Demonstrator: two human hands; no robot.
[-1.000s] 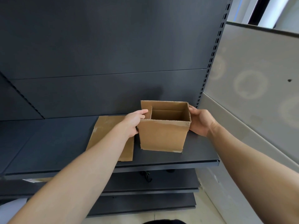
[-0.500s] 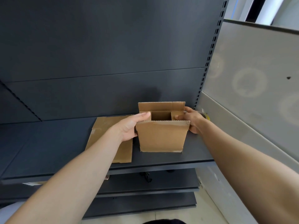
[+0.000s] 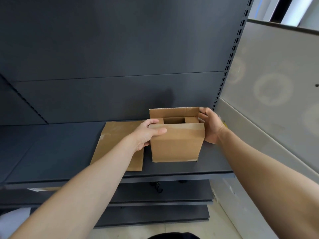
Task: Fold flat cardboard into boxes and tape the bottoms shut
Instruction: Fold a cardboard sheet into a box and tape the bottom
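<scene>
A small brown cardboard box stands upright on the dark shelf, its top open. Both short side flaps are folded inward, leaving a dark gap in the middle; the far and near long flaps stand up. My left hand grips the box's top left corner, thumb over the near flap, fingers on the left flap. My right hand holds the right side, fingers at the far right corner. Flat cardboard lies on the shelf just left of the box, partly under my left arm.
The shelf has a dark back panel and a perforated upright at the right. A grey partition wall stands close on the right. Lower shelves and pale floor sit below.
The box's side flaps have gone from open to folded inward. My right hand moved from the box's outer side to its top right corner, and my left thumb now lies on the near flap.
</scene>
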